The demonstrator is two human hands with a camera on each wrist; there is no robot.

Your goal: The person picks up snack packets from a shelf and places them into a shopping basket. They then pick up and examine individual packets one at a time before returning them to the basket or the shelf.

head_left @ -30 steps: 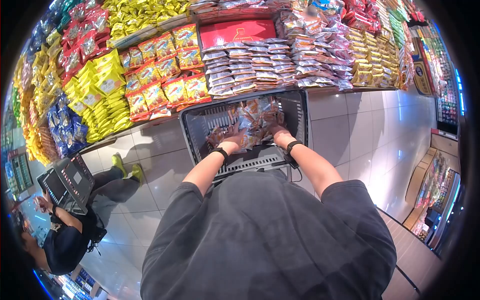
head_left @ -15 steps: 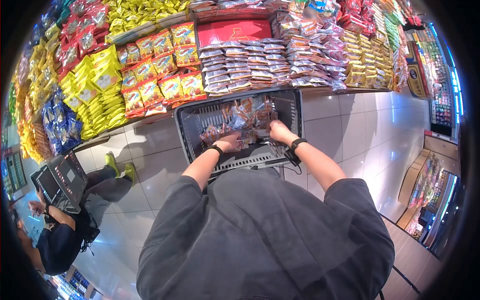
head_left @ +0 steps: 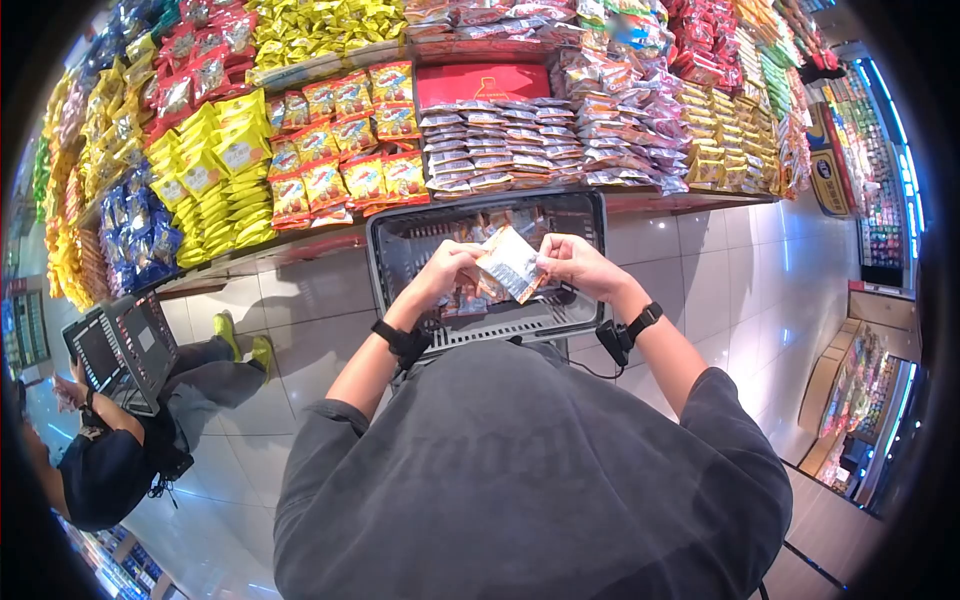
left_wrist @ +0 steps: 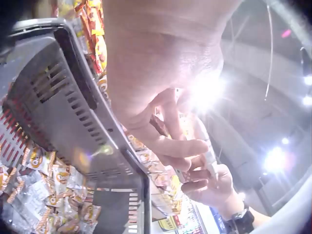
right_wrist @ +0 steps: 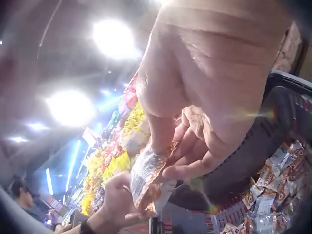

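Observation:
A small snack packet, white and orange with a silvery printed side, is held up over the grey shopping basket. My left hand pinches its left edge between thumb and fingers, and my right hand pinches the opposite edge. In the right wrist view the packet shows small print on its back and orange trim. Many similar packets lie loose at the bottom of the basket, partly hidden in the head view by my hands and the held packet.
Beyond the basket stands a display shelf of stacked packets, with red-yellow bags and yellow bags to the left. At left another person is beside a grey basket. Tiled floor extends right.
Both hands have risen from among the packets in the basket, and one packet has come up, now pinched between them. The head view has shifted slightly.

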